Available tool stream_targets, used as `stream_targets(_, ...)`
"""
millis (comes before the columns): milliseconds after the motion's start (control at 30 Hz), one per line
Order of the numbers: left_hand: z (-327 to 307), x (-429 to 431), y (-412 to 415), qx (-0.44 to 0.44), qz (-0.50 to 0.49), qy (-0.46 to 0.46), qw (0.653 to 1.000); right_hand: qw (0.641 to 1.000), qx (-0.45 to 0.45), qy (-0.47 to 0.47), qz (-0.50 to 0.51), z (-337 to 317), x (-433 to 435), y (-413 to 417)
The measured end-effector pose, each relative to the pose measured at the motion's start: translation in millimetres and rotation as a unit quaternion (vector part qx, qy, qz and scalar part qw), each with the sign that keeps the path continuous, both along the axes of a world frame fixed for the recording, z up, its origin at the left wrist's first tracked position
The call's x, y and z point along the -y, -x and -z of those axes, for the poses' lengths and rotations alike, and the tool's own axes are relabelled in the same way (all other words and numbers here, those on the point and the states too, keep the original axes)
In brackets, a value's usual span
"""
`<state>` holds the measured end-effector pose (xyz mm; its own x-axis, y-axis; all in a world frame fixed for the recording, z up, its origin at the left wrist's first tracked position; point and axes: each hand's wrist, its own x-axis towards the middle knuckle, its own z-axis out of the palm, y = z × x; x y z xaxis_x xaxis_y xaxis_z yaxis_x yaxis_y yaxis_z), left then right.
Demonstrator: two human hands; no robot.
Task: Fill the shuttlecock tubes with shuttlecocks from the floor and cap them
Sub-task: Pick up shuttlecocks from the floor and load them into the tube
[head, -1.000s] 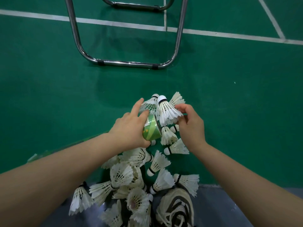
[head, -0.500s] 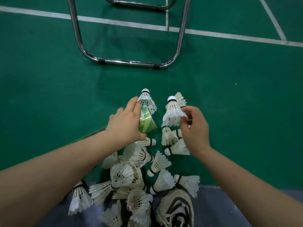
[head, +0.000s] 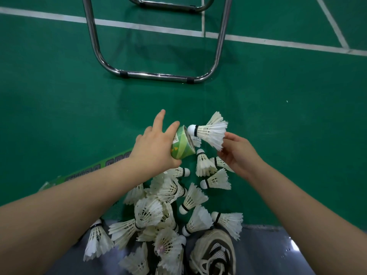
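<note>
Clearly the filling is far from finished. The left hand (head: 155, 147) grips the green tube (head: 181, 144) near its open mouth, thumb curled over the top and one finger sticking out straight; the rest of the tube slants back under the forearm. The right hand (head: 240, 155) pinches a shuttlecock (head: 210, 132) by its feathers between the fingertips, cork end just at the mouth, not yet inside. How full the tube is cannot be told. A big pile (head: 158, 211) of loose ones lies on the green floor (head: 59, 96) beside a shoe (head: 214, 253). No cap shows, so most of the loading and all the capping seem left.
</note>
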<state>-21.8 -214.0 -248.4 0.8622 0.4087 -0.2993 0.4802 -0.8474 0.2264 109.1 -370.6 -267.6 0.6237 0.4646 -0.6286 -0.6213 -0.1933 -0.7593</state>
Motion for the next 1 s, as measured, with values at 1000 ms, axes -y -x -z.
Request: stream_targets(1000, -5.4, 7.7, -6.2, 0.004, 0.074, -0.045, 0.996, 0.873, 0.113, 0.017, -0.475, -16.0, -52.5, 28.4)
